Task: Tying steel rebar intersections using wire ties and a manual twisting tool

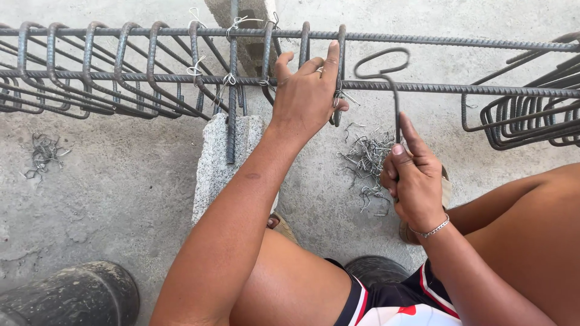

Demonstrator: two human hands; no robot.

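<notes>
Left hand [307, 96]: fingers wrapped on a stirrup [340, 72], frame centre.
Right hand [414, 181]: fist closed around hooked tool [386, 78], seemingly for tying.

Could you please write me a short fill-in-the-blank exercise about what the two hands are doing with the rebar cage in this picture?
1. The left hand grips a stirrup of the rebar cage, while the right hand holds a metal ____ with a looped end.
2. The cage rests on a ____ block.
3. A pile of wire ties lies on the ____ floor.

Missing words: hook; stone; concrete
</notes>
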